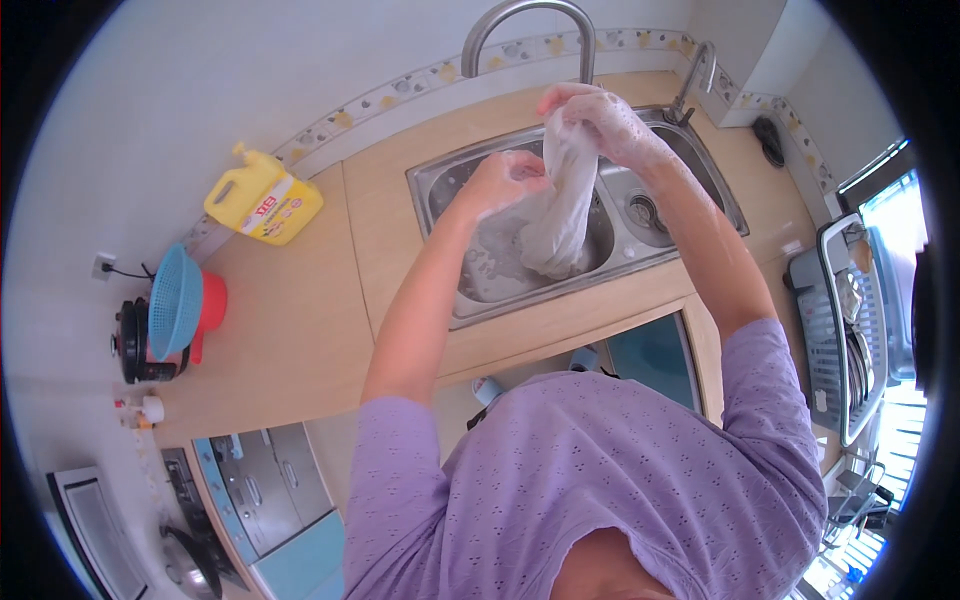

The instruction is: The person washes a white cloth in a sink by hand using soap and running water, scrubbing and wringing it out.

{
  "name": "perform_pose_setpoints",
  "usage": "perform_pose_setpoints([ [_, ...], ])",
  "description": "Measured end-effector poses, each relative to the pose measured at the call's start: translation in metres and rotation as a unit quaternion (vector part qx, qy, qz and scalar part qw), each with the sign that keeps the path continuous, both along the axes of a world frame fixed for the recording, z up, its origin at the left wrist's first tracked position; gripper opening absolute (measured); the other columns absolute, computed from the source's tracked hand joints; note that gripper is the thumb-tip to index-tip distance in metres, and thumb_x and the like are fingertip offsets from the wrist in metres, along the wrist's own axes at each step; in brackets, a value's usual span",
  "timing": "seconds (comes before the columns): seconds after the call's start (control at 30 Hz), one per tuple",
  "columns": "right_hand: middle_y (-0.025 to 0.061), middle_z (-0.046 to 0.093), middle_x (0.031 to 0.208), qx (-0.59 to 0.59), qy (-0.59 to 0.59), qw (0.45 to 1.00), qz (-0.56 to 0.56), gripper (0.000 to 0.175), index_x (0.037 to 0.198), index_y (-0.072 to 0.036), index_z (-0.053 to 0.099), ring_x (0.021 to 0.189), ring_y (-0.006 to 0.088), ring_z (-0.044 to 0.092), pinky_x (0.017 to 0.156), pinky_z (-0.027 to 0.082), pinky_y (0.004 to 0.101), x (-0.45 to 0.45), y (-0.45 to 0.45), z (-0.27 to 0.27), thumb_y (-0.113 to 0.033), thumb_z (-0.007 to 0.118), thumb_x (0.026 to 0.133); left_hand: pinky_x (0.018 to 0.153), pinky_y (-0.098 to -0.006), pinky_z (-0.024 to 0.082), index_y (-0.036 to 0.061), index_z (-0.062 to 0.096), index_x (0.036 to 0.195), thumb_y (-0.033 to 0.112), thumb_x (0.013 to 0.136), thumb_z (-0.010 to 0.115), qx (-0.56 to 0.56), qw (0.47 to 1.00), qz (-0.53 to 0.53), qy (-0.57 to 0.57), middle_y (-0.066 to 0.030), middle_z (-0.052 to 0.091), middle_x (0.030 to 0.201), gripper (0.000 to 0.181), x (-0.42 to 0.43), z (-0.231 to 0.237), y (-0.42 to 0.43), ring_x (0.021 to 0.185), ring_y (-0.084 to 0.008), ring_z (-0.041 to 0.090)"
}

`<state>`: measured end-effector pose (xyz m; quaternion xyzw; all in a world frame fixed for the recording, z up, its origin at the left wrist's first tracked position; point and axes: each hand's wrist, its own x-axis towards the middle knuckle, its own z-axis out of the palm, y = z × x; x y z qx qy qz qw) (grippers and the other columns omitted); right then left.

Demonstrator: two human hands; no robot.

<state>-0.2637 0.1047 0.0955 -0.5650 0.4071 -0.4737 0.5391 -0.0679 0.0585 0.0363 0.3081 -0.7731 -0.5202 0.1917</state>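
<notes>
A wet white cloth [562, 217] hangs from my right hand [607, 124], which grips its upper end above the sink. Suds coat that hand and run down its forearm. My left hand [506, 180] is beside the cloth with its fingers curved toward it; whether the fingertips touch the fabric is hard to tell. The cloth's lower end is bunched in the left basin of a stainless steel double sink [491, 300], where foamy water [487, 262] lies.
A curved faucet [589, 45] rises behind the sink, with a smaller tap [705, 64] at its right corner. On the counter's left stand a yellow detergent jug [289, 214], a blue colander [176, 300] and a black cooker [135, 337]. A dish rack [832, 330] with plates is at right.
</notes>
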Motion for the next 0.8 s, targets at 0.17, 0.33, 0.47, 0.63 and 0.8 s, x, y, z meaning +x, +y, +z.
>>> perform_pose_setpoints([
  [0.17,0.0013,0.052,0.077,-0.012,-0.009,1.0,-0.013,0.027,0.093,-0.001,0.055,0.073,0.008,0.048,0.064,0.038,0.0199,0.007,0.001,0.003,-0.016,0.047,0.072,0.077,-0.0286,0.045,0.0016,0.062,0.097,0.019,0.075,0.065,-0.028,1.0,0.01,-0.01,-0.0096,0.064,0.091,0.028,0.004,-0.008,0.005,0.085,-0.0147,0.059],
  [0.33,0.0066,0.053,0.095,-0.087,0.049,0.993,0.07,0.031,0.094,-0.002,0.058,0.088,0.0126,0.049,0.079,0.038,0.0236,-0.014,0.0,-0.004,-0.023,0.048,0.074,0.072,-0.0276,0.045,0.0011,0.06,0.093,0.019,0.08,0.058,-0.055,0.978,0.17,0.111,-0.0088,0.064,0.083,0.022,0.003,-0.025,-0.006,0.077,-0.0146,0.058],
  [0.47,0.0106,0.055,0.106,-0.017,0.247,0.965,0.091,0.039,0.099,-0.003,0.06,0.1,0.0175,0.049,0.087,0.038,0.0282,-0.015,0.009,0.001,-0.032,0.053,0.073,0.069,-0.0236,0.043,0.0018,0.061,0.089,0.014,0.081,0.059,-0.043,0.984,0.126,0.114,-0.0031,0.061,0.078,0.015,0.021,-0.013,-0.015,0.072,-0.0105,0.055],
  [0.63,0.0162,0.061,0.093,-0.191,0.44,0.858,-0.184,0.026,0.097,-0.006,0.061,0.088,0.0312,0.058,0.076,0.045,0.0365,-0.017,0.013,-0.002,-0.019,0.05,0.077,0.067,-0.0222,0.042,0.0007,0.063,0.084,0.013,0.079,0.062,-0.101,0.981,0.153,0.061,-0.0007,0.06,0.076,0.013,0.03,0.032,-0.002,0.072,-0.0078,0.053],
  [0.8,0.0146,0.06,0.083,-0.429,0.407,0.753,-0.288,0.021,0.094,-0.005,0.059,0.081,0.0329,0.059,0.068,0.047,0.0403,0.007,0.016,-0.015,-0.007,0.054,0.074,0.065,-0.0286,0.045,0.0065,0.063,0.082,0.017,0.077,0.059,-0.219,0.957,0.186,-0.041,-0.0096,0.063,0.074,0.012,0.029,0.019,0.009,0.069,-0.019,0.059],
])
